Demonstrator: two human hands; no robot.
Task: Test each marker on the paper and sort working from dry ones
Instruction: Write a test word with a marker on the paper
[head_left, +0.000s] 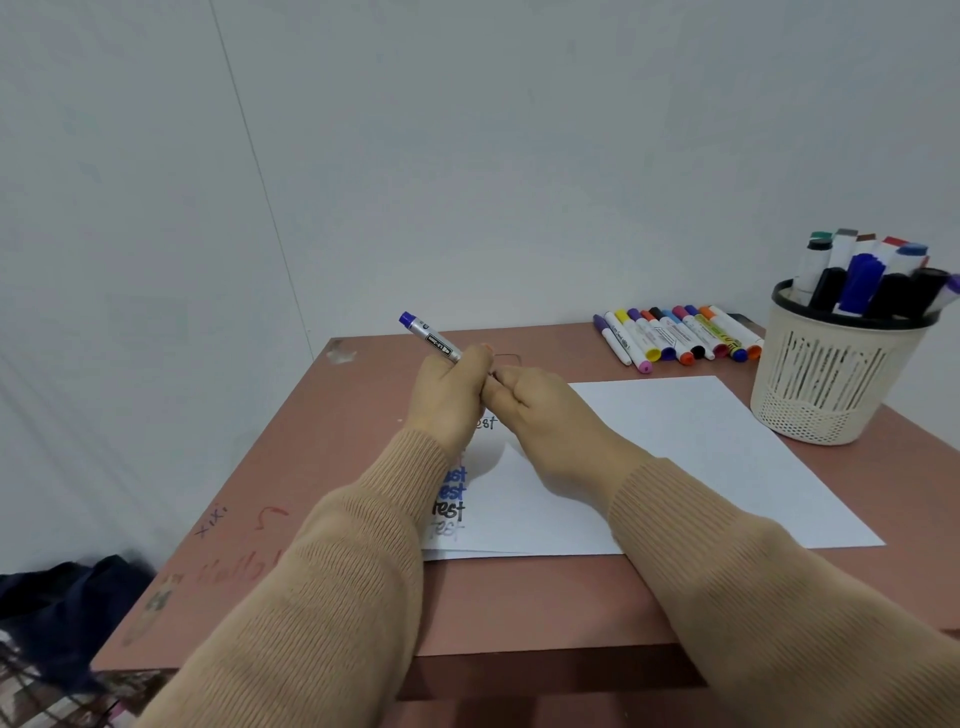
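Observation:
My left hand (452, 395) grips a silver marker (428, 335) with a blue end that sticks up and to the left. My right hand (535, 405) meets the left, its fingers curled at the marker's near end, which is hidden between the hands. Both hover above the white paper (675, 457), where several "test" words in blue and black run down the left side, partly hidden by my left arm.
A row of several coloured markers (680, 335) lies at the back of the pink table (519, 603). A cream basket (831, 384) holding several thick markers stands at the right. Dark fabric (67, 597) lies on the floor at the left.

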